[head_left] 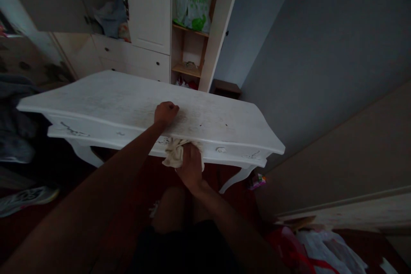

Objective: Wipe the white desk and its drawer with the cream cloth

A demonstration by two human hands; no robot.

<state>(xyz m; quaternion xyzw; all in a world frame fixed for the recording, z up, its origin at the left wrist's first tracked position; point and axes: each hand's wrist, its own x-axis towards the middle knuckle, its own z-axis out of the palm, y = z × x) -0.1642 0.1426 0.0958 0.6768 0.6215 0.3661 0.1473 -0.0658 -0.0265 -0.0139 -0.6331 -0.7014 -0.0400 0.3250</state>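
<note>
A white dressing table point(221, 113) with curved legs and carved drawer fronts stands before me, its top smudged grey. My left hand point(166, 112) rests on the top near the front edge, curled into a fist with nothing visible in it. Lower down, my right hand point(192, 165) grips a crumpled cream cloth point(175, 153) and presses it against the middle of the drawer front. The cloth hides part of the carving there. To its right is a small round drawer knob point(221, 150).
Behind the table is a white wardrobe point(149, 13) with an open shelf section holding plastic bags point(197, 4). A grey wall point(321, 51) runs along the right. A shoe point(28, 199) lies on the left, a small pink box point(257, 181) near the right leg, and bags point(330, 248) at lower right.
</note>
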